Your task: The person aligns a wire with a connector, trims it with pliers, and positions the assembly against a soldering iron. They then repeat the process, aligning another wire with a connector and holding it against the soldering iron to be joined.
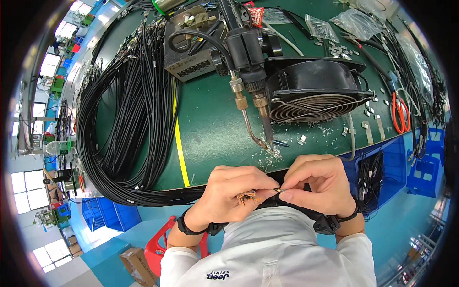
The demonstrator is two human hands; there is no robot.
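At the near table edge, my left hand (227, 189) is closed, with several small orange-and-metal pieces (248, 197) sticking out of its curled fingers. Its thumb and forefinger meet my right hand (320, 184) at a tiny metallic piece (278, 190), too small to name. The right thumb and forefinger pinch that piece. Black cable passes close behind and under the hands; its end is hidden by the fingers. Just beyond them, a soldering iron (266, 122) is held in a stand, tip pointing down above whitish scraps.
A large bundle of black cables (129, 105) covers the left of the green table (210, 129). Behind stand a grey metal box (191, 64) and a black fan (313, 83). Small metal connector shells, orange-handled scissors (400, 112) and plastic bags lie right. Blue bins (392, 162) sit below.
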